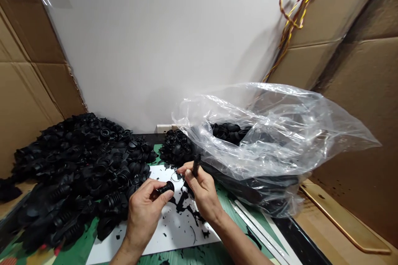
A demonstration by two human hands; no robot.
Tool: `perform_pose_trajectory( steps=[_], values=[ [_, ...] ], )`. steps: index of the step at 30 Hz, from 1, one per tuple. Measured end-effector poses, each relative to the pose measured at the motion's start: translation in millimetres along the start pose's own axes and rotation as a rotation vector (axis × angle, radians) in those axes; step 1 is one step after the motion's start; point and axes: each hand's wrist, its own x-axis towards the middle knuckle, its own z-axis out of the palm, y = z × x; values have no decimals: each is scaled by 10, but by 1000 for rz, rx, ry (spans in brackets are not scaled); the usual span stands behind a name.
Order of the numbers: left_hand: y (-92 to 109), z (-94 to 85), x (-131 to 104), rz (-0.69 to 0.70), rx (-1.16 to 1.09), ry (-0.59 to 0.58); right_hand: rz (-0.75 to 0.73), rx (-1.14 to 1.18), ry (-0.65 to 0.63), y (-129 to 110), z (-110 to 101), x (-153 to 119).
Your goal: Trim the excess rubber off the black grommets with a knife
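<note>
trimming, i'd judge, is the step in hand: you have one black part (166, 187) up over the white sheet (174, 238), between your two hands. your left hand (144, 207) is closed on it, thumb and fingers pinching its ribbed body near the end. your right hand (205, 194) is just beside, apart from the part, its fingers curled round a slim dark piece (196, 165); whether that is a tool or a torn-off strip, you can't tell from here.

black scraps (183, 203) lie across the sheet below your hands. the big pile (81, 165) sits to your left, a smaller heap (175, 147) at the back of the green desk (92, 238), and the clear bag (286, 132) with more black pieces inside is on your right.

the next move seems to call for a steady left pinch, turning the part to check its edge for leftover rubber, with your right fingertips free to reach it.
</note>
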Motion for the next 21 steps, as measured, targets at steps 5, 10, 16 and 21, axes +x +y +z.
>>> perform_pose_trajectory(
  steps=[5, 10, 16, 21],
  values=[
    [-9, 2, -15, -35, 21, -9, -75, 40, -37, -108, -69, 13],
    [-30, 8, -18, -33, 32, -28, 89, 294, -111, -80, -48, 17],
    [-38, 8, -29, -11, 46, -31, 8, 244, -69, -75, -22, 18],
    [-32, 23, -22, -6, 38, -50, 44, 221, -64, -66, -2, 13]
  ],
)
